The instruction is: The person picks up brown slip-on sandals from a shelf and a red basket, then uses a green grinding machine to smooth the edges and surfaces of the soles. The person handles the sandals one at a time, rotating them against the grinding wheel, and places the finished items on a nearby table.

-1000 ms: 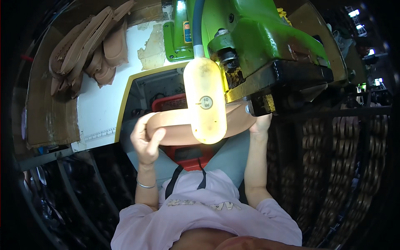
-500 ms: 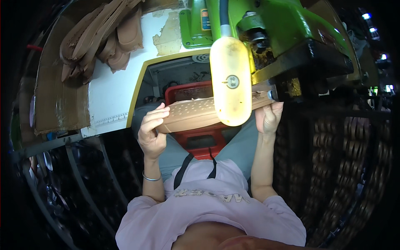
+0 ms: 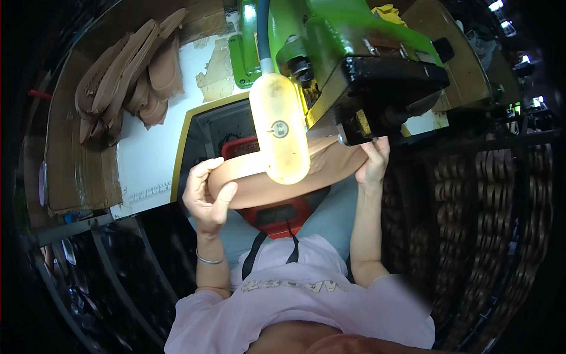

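Observation:
A tan shoe sole (image 3: 253, 192) is stretched between my two hands, its smooth side wall facing up at me. My left hand (image 3: 206, 197) grips the rounded left end, thumb on the near face and fingers around the far edge. At the other end, my right hand (image 3: 372, 162) pinches the sole close under the black head (image 3: 389, 88) of a green machine (image 3: 330, 29). The sole touches or nearly touches a small metal part there; the exact contact is hidden. A lit yellow lamp (image 3: 280, 130) covers the middle of the sole.
Several more tan soles (image 3: 121, 71) are piled at the left on the white tabletop (image 3: 147, 159), inside cut cardboard (image 3: 82, 171). A red stool or crate (image 3: 274, 218) shows below, between my legs. Racks with rows of brown items (image 3: 495, 194) stand at the right.
The sole has been rolled, so its smooth side wall shows where the dotted face showed before. My left thumb has come onto the near side. The whole view has shifted slightly.

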### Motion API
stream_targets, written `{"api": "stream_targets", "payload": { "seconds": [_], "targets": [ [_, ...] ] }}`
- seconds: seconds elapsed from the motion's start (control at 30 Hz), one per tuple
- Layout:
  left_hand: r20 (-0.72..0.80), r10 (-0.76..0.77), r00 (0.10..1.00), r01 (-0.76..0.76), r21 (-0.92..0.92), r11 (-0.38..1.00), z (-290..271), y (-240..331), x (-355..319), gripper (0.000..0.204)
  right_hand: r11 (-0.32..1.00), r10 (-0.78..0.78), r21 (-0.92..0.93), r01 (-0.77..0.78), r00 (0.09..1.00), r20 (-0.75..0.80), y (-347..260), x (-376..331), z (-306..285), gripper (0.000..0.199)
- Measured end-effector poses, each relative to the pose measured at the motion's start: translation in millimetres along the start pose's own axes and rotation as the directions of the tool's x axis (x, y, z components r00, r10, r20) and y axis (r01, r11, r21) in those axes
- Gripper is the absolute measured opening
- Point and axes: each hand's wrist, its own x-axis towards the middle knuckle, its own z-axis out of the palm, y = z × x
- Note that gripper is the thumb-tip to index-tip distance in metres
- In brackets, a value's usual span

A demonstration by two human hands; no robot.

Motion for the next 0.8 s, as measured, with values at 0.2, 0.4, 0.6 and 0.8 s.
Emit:
{"api": "stream_targets", "payload": {
  "seconds": [0.2, 0.4, 0.6, 0.8],
  "targets": [
    [-0.061, -0.183, 0.981, 0.172, -0.154, 0.973, -42, -11, -7, 0.041, 0.993, 0.107, 0.037, -0.108, 0.994, 0.028, 7, -18, 30, 0.028],
    [-0.063, -0.338, 0.939, 0.310, -0.271, 0.911, -68, -32, -56, 0.041, 0.992, 0.124, -0.055, -0.117, 0.984, 0.128, 18, -29, 51, 0.030],
    [0.368, -0.528, 0.766, 0.546, 0.062, 0.836, -53, -53, -79, 0.041, 0.977, 0.010, -0.212, 0.025, 0.987, 0.162, 20, -30, 75, 0.026],
    [0.384, -0.196, 0.902, 0.152, 0.142, 0.978, 71, -10, 11, 0.030, 0.943, -0.060, -0.321, 0.086, 0.994, 0.090, 28, -35, 62, 0.035]
  ]
}}
